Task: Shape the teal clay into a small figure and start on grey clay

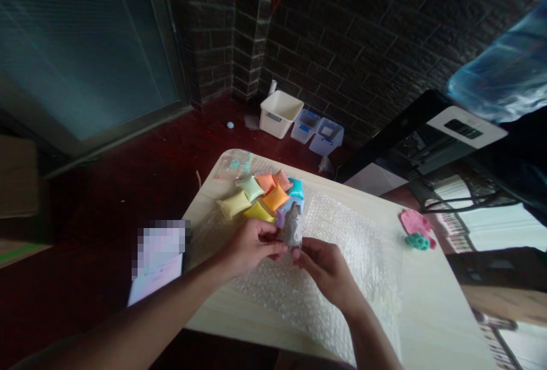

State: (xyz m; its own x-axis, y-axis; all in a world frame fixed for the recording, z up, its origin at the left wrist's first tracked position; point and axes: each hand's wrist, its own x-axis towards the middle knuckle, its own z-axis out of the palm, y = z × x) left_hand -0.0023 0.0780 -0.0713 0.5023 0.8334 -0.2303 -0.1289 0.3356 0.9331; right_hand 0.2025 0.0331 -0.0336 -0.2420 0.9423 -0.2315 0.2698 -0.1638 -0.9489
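A grey packet (pixel 293 223), crumpled and narrow at its top, is held up over the table between my two hands. My left hand (pixel 245 249) pinches its lower left side with thumb and fingers. At its lower right edge, my right hand (pixel 323 267) grips it with thumb and bent fingers. Just beyond lie several small pillow-shaped packets of what looks like soft clay, among them an orange packet (pixel 275 198), a yellow packet (pixel 258 212), a pale green packet (pixel 250 187) and a turquoise packet (pixel 296 188). A purple packet is partly hidden behind the grey one.
Bubble wrap (pixel 342 256) covers much of the pale wooden table (pixel 444 313). On the right lie a pink piece (pixel 413 222) and a green piece (pixel 417 241). Beyond the table, a white basket (pixel 280 116) and two clear bins (pixel 327 137) stand on the floor.
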